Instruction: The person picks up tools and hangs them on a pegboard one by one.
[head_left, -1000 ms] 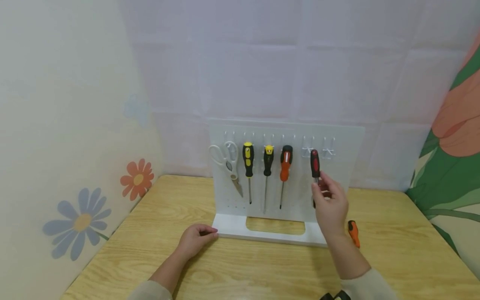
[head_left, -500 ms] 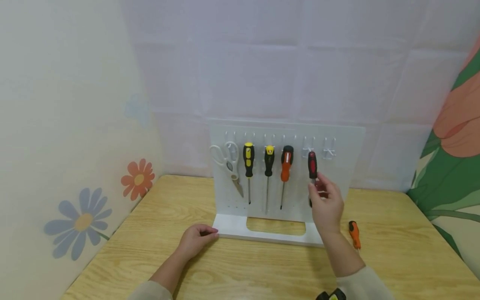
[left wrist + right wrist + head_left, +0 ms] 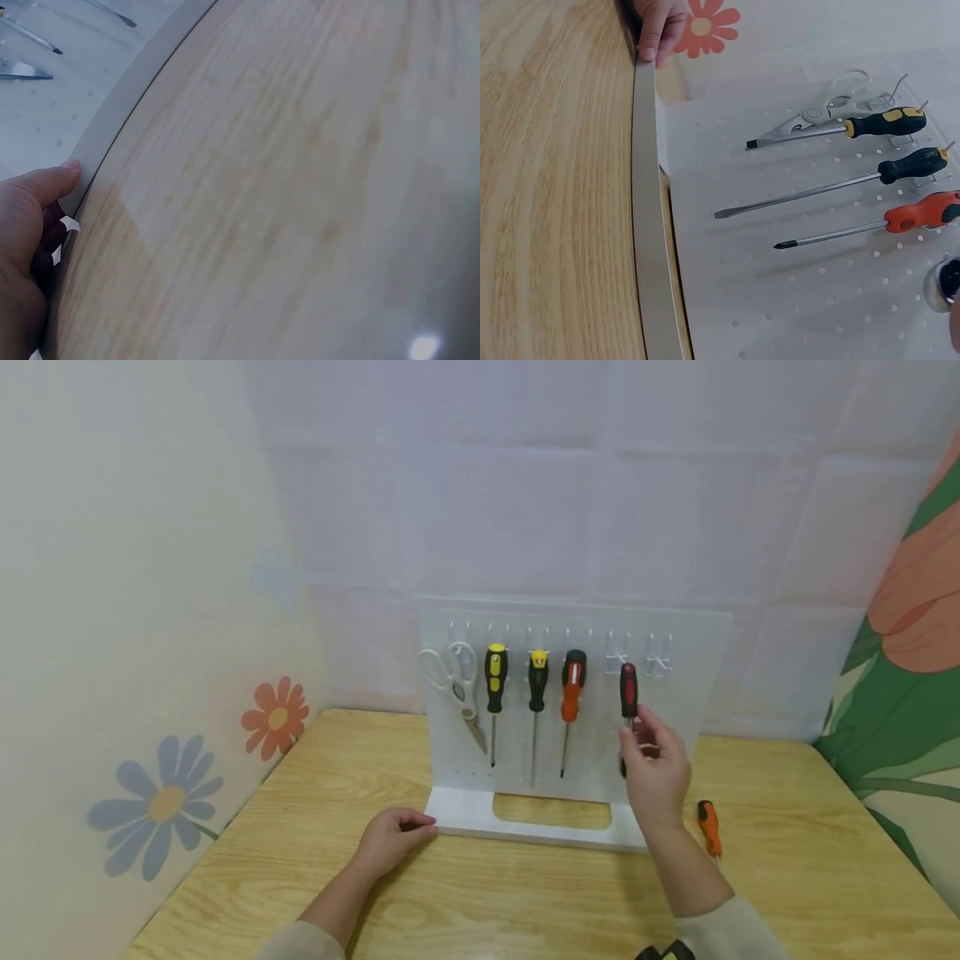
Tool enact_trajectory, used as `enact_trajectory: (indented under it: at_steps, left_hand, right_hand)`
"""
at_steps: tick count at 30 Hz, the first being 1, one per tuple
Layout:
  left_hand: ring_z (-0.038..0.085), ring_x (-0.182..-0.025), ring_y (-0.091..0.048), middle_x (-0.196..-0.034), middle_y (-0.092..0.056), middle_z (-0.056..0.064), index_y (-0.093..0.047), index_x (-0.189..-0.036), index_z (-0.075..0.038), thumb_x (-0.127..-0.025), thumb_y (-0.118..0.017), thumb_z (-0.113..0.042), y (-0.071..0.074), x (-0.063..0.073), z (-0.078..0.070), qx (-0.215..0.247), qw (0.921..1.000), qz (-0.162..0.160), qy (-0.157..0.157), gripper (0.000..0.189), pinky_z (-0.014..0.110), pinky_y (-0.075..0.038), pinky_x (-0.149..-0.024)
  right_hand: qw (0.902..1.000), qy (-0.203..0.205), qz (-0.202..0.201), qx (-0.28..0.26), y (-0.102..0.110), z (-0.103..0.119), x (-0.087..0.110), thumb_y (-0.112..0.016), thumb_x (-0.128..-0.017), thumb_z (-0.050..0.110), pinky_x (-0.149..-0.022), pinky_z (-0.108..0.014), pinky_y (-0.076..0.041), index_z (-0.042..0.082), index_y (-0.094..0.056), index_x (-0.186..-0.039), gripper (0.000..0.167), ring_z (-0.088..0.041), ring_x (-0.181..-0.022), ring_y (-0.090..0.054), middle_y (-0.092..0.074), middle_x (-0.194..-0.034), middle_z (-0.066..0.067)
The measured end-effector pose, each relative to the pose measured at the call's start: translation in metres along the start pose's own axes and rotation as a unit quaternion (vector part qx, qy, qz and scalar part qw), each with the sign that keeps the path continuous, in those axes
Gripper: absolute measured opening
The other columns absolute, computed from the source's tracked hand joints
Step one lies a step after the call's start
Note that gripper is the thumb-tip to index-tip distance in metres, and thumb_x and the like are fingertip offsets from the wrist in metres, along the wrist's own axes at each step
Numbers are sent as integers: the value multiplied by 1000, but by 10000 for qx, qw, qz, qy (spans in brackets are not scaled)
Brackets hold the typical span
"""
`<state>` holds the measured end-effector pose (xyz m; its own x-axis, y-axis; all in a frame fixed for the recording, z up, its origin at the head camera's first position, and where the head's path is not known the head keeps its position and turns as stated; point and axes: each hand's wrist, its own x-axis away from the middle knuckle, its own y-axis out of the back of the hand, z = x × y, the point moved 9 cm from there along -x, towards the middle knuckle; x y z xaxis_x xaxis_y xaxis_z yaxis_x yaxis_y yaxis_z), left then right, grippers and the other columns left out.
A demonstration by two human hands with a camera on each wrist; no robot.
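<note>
My right hand (image 3: 660,777) pinches a tool with a black-and-red handle (image 3: 628,689) by its shaft, handle up, in front of the white pegboard (image 3: 600,743). Its handle top sits just below a wire hook (image 3: 617,662). In the right wrist view a round, shiny end (image 3: 939,285) shows at the right edge beside my fingers; I cannot tell the tool's exact kind. My left hand (image 3: 390,842) holds the front left corner of the board's white base (image 3: 457,814), thumb (image 3: 64,176) on its edge and fingers curled beside it.
White scissors (image 3: 453,685), two yellow-and-black screwdrivers (image 3: 496,677) and an orange-and-black screwdriver (image 3: 572,685) hang on the board. A bare double hook (image 3: 658,660) is at far right. A small orange screwdriver (image 3: 708,829) lies on the wooden table (image 3: 480,902), right of my forearm.
The right hand, with the tool, has shifted slightly left and then a little back to the right in front of the hooks. The left hand stays at the base corner.
</note>
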<state>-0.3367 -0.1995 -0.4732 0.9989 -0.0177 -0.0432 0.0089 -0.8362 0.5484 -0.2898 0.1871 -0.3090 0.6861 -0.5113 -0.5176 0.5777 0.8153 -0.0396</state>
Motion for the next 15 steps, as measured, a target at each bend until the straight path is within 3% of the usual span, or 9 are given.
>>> enact_trajectory:
  at_steps: [6, 15]
  left_hand:
    - [11, -91, -60, -98, -71, 1, -77, -89, -10, -83, -78, -15, 0, -1, 1, 16, 10000, 2, 15, 8, 28, -46, -83]
    - [11, -91, -61, -98, -72, 2, -77, -89, -10, -83, -77, -14, 0, 1, -1, 17, 10000, -22, -1, 8, 29, -47, -84]
  right_hand:
    - [9999, -113, 17, -27, -1, -3, 1, -68, -87, -2, -70, -9, -46, 0, -67, -120, 33, 5, -79, -56, -57, -89, 17]
    - [9998, 151, -100, -58, 4, 8, 1, -68, -87, -1, -69, -9, -46, 1, -67, -120, 33, 4, -79, -56, -59, -91, 12]
